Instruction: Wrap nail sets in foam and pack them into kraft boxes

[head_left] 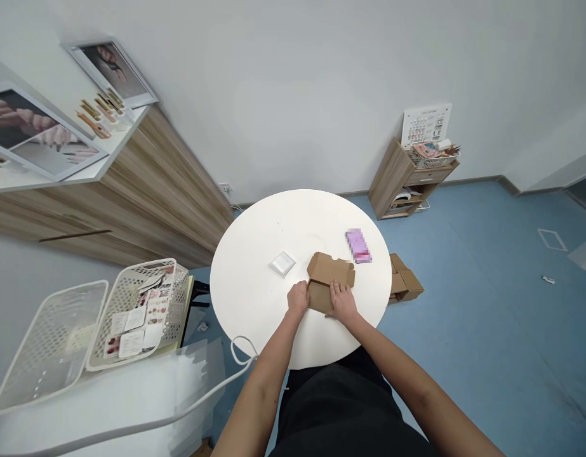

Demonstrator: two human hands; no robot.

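A small brown cardboard box [329, 271] lies on the round white table [254, 285] with its lid flap raised away from me. My left hand [298, 299] is closed against the box's left side. My right hand [343, 302] rests on the box's near right part with its fingers laid over the cardboard. A small clear packet [282, 263] lies left of the box, and a pink object [358, 245], blurred out, lies to its upper right.
Two white mesh baskets [140, 298] with cards stand at my left. More cardboard boxes [403, 282] sit on the blue floor beyond the table's right edge. A wooden counter [145, 197] is at the left and a small wooden shelf unit [407, 178] by the wall.
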